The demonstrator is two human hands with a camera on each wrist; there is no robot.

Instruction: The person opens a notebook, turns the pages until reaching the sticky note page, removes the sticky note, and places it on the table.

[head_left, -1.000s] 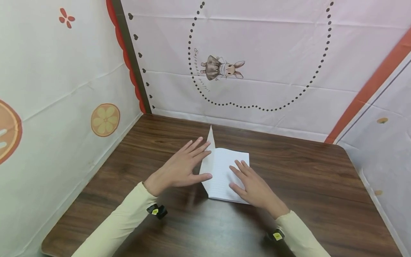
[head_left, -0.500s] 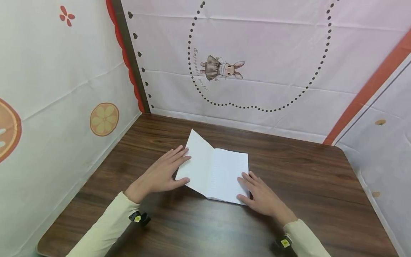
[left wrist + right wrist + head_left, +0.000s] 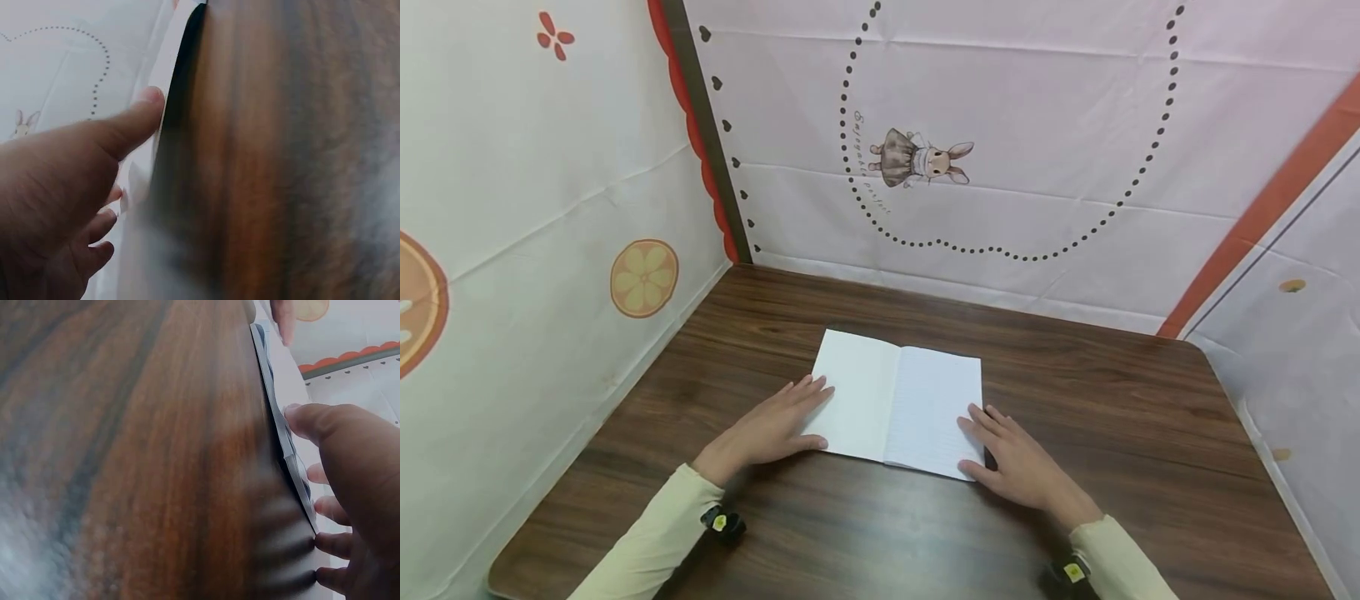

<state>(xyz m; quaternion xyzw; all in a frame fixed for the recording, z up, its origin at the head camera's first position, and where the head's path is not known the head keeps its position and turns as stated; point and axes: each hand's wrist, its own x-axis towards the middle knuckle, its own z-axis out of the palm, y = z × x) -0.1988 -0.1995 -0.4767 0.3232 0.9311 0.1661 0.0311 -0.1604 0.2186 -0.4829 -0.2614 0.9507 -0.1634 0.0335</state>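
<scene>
Lying open on the counter (image 3: pixel 1112 417), the notebook (image 3: pixel 910 408) sits between the left grip (image 3: pixel 767 427) and the right grip (image 3: pixel 1018 460). Fingers apart, the left grip rests at the left page's (image 3: pixel 859 392) outer edge, thumb at its near edge; the right grip, fingers also apart, touches the lined page's (image 3: pixel 932 408) outer edge. Beyond both grips stands a white backdrop (image 3: pixel 1037 125) with a printed rabbit (image 3: pixel 921 158).
</scene>
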